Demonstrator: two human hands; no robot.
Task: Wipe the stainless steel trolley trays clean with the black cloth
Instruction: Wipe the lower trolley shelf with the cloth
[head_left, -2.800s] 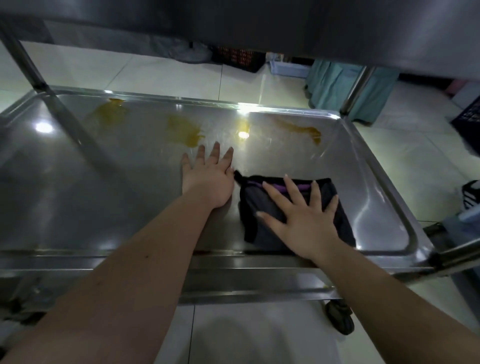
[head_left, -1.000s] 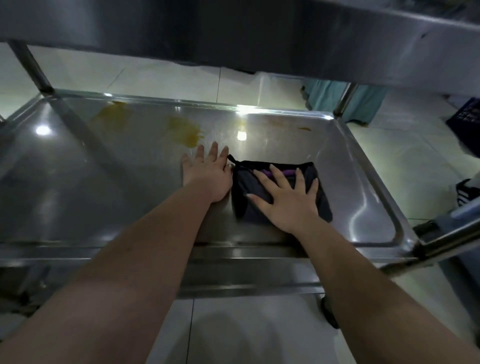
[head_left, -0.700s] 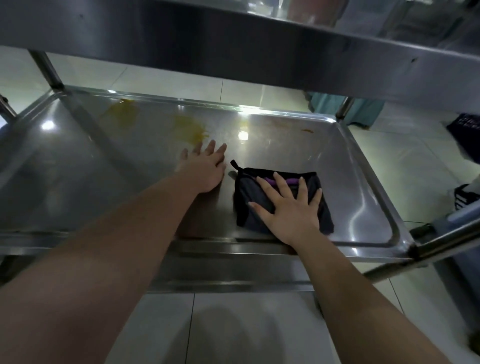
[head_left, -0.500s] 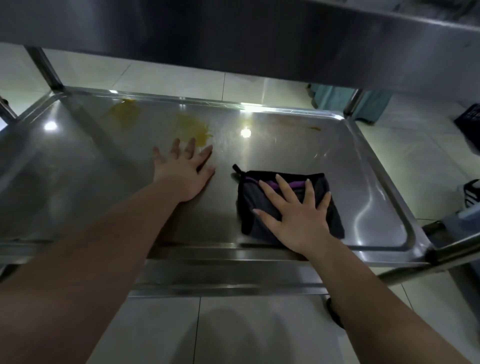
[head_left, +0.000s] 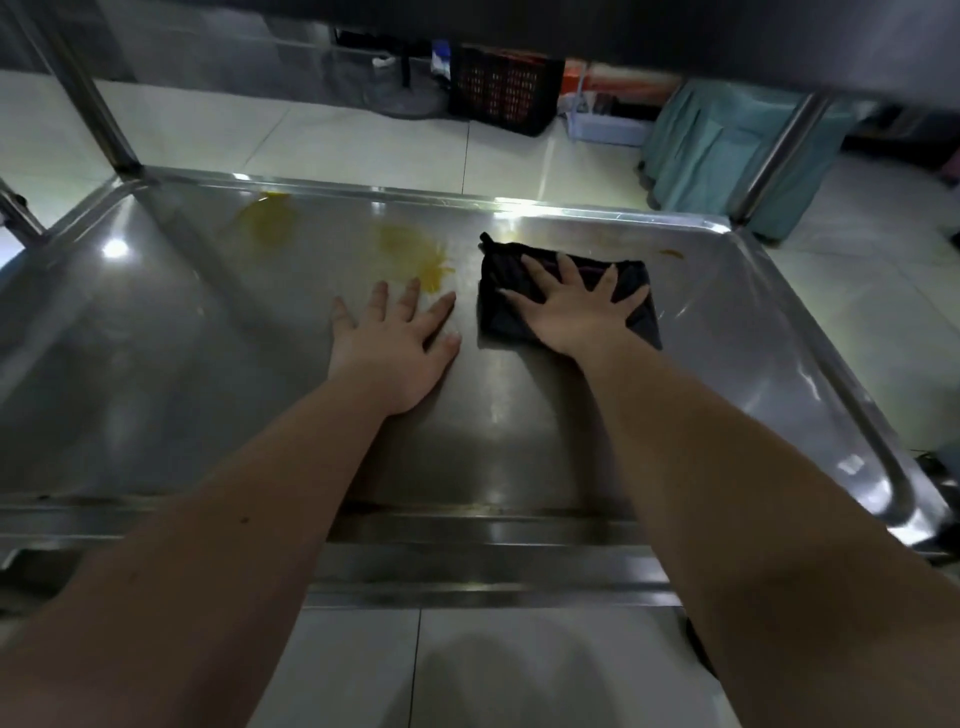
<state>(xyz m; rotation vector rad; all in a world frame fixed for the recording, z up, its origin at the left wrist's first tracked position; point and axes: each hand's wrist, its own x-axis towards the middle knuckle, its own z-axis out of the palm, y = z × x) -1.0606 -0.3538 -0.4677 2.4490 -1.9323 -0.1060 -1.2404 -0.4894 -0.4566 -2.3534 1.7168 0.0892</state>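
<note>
Head view: the right hand (head_left: 582, 312) lies flat with fingers spread on the folded black cloth (head_left: 498, 319), pressing it to the stainless steel trolley tray (head_left: 156, 374) toward the far rim, right of centre. The left hand (head_left: 387, 353) rests palm-down on bare steel just left of the cloth, fingers straight and splayed, gripping nothing. A yellow smear (head_left: 421, 257) sits just beyond the left fingertips; another yellow patch (head_left: 270, 223) lies farther left, and a small orange fleck (head_left: 670, 253) lies right of the cloth. Beyond the trolley, on the tiled floor, stand a black crate (head_left: 504, 93) and teal fabric (head_left: 717, 156).
</note>
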